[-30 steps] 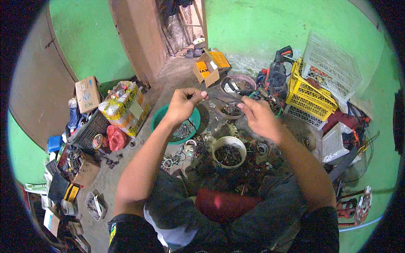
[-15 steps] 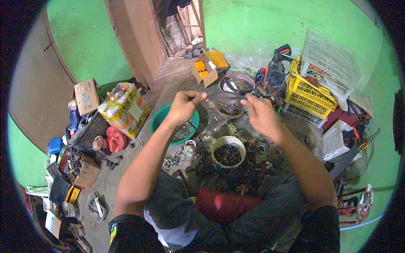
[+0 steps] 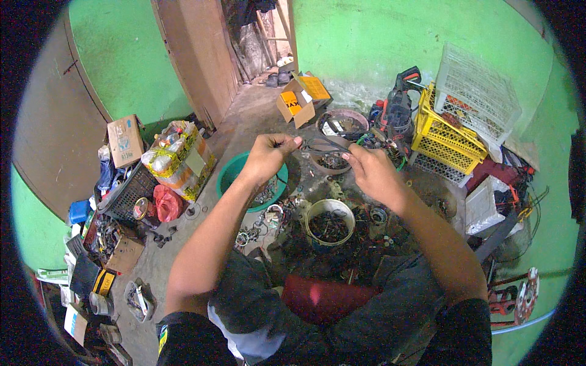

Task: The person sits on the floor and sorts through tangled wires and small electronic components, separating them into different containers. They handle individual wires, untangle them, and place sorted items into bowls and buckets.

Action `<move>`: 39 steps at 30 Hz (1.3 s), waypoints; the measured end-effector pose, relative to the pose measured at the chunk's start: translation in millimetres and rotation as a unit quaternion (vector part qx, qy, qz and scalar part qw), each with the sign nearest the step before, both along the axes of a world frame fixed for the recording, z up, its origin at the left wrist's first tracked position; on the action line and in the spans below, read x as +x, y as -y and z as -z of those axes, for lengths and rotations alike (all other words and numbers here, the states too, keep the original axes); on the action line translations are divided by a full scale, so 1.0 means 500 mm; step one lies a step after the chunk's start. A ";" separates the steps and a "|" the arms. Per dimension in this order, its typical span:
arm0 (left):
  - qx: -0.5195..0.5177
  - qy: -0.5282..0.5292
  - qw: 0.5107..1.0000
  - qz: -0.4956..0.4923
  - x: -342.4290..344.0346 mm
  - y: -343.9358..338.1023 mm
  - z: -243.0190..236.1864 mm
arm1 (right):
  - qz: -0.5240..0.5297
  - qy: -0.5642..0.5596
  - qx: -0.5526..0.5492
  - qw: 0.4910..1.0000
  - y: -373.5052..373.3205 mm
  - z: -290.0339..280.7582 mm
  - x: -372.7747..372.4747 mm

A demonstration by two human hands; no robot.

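Holding dark strands (image 3: 333, 141); scraps (image 3: 330, 227) in bucket (image 3: 332, 205)

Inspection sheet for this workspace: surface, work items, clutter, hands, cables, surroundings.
Surface: concrete floor, littered with small parts around the cream bucket.
Work items: dark looped strand, probably wire; cream bucket with dark scraps; teal basin with small pieces.
Clutter: stacked yellow crates at right; open cardboard box ahead.
Hands: left hand and right hand raised, pinching the strand.
Cables: loose wires beside the basin.
Surroundings: green walls; brown door.
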State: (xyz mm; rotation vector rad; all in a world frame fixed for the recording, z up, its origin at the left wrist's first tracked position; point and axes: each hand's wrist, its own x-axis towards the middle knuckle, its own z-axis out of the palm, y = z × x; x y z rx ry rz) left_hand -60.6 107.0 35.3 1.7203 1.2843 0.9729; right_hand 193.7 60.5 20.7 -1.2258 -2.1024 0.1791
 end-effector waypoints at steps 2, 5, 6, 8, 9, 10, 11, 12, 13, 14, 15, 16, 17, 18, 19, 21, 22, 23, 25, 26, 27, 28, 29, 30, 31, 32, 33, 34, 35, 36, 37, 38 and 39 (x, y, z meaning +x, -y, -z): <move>-0.018 0.021 0.999 -0.020 0.023 0.025 -0.030 | 0.009 0.013 0.020 1.000 0.000 0.003 0.001; 0.016 0.020 0.999 0.025 0.013 0.021 -0.019 | 0.033 0.064 0.062 0.995 0.005 0.000 -0.008; 0.020 0.016 0.999 0.020 0.014 0.017 -0.015 | 0.045 0.087 0.077 0.992 0.006 0.001 -0.010; 0.027 0.006 1.000 0.011 0.016 0.011 -0.007 | 0.062 0.123 0.087 0.987 0.007 0.003 -0.011; 0.032 0.006 0.999 0.013 0.016 0.010 -0.005 | 0.071 0.140 0.093 0.983 0.007 0.003 -0.012; 0.038 0.006 0.999 0.014 0.015 0.009 -0.003 | 0.083 0.157 0.088 0.980 0.007 0.004 -0.013; 0.043 0.006 0.999 0.016 0.014 0.009 -0.002 | 0.095 0.173 0.084 0.977 0.007 0.005 -0.016; 0.042 0.002 0.999 0.013 0.016 0.010 -0.003 | 0.107 0.189 0.079 0.973 0.007 0.005 -0.017; 0.040 -0.002 0.999 0.010 0.018 0.010 -0.004 | 0.104 0.190 0.077 0.973 0.010 0.003 -0.018; 0.039 -0.006 0.999 0.006 0.019 0.010 -0.004 | 0.100 0.191 0.075 0.974 0.015 -0.002 -0.018; 0.041 -0.009 0.999 0.005 0.018 0.011 -0.003 | 0.094 0.191 0.072 0.974 0.016 -0.002 -0.021; 0.043 -0.011 0.999 0.004 0.017 0.011 -0.002 | 0.082 0.200 0.090 0.972 0.013 0.001 -0.020; 0.045 -0.014 0.999 0.003 0.014 0.012 -0.001 | 0.069 0.208 0.107 0.970 0.007 0.007 -0.017; 0.056 -0.016 0.998 0.004 0.013 0.010 0.000 | 0.059 0.218 0.125 0.966 0.005 0.010 -0.013; 0.066 -0.018 0.998 0.005 0.011 0.006 0.003 | 0.053 0.234 0.146 0.960 0.003 0.014 -0.011; 0.068 -0.035 0.997 0.003 0.007 0.002 0.003 | 0.039 0.264 0.188 0.945 0.001 0.019 -0.011; 0.059 -0.050 0.997 0.000 0.006 0.002 0.001 | 0.030 0.273 0.174 0.946 0.002 0.018 -0.013; 0.051 -0.065 0.997 -0.003 0.005 0.001 0.000 | 0.021 0.282 0.159 0.946 0.004 0.015 -0.014; 0.049 -0.073 0.996 -0.006 0.002 0.000 0.003 | 0.023 0.273 0.129 0.953 0.008 0.016 -0.023; 0.049 -0.076 0.996 -0.007 0.001 -0.001 0.005 | 0.035 0.255 0.114 0.960 0.012 0.024 -0.029; 0.050 -0.072 0.996 -0.006 -0.002 -0.002 0.008 | 0.047 0.236 0.098 0.966 0.013 0.027 -0.034; 0.051 -0.067 0.996 -0.004 -0.004 -0.005 0.011 | 0.031 0.242 0.106 0.964 0.013 0.027 -0.034; 0.052 -0.062 0.997 -0.003 -0.006 -0.006 0.014 | 0.015 0.249 0.114 0.962 0.012 0.026 -0.034; 0.059 -0.076 0.995 -0.007 -0.007 -0.006 0.015 | -0.001 0.255 0.122 0.959 0.010 0.025 -0.034; 0.067 -0.091 0.994 -0.011 -0.006 -0.004 0.017 | -0.006 0.252 0.130 0.959 0.010 0.024 -0.035; 0.074 -0.105 0.992 -0.015 -0.004 -0.002 0.019 | -0.012 0.248 0.138 0.959 0.012 0.021 -0.036; 0.081 -0.111 0.990 -0.021 0.001 0.004 0.019 | -0.016 0.244 0.145 0.959 0.014 0.019 -0.036; 0.087 -0.117 0.989 -0.027 0.008 0.010 0.018 | -0.028 0.228 0.170 0.958 0.012 0.021 -0.035; 0.094 -0.123 0.987 -0.032 0.010 0.013 0.017 | -0.040 0.212 0.195 0.957 0.008 0.024 -0.031; 0.074 -0.138 0.987 -0.019 0.009 0.012 0.015 | -0.052 0.195 0.220 0.955 0.006 0.025 -0.028; 0.055 -0.154 0.987 -0.005 0.007 0.009 0.012 | -0.034 0.157 0.118 0.980 0.008 0.026 -0.027; 0.035 -0.170 0.985 0.009 0.006 0.007 0.011 | -0.016 0.118 0.015 0.993 0.013 0.027 -0.027; 0.112 -0.152 0.982 -0.003 0.014 0.013 0.020 | 0.002 0.078 -0.089 0.993 0.015 0.029 -0.026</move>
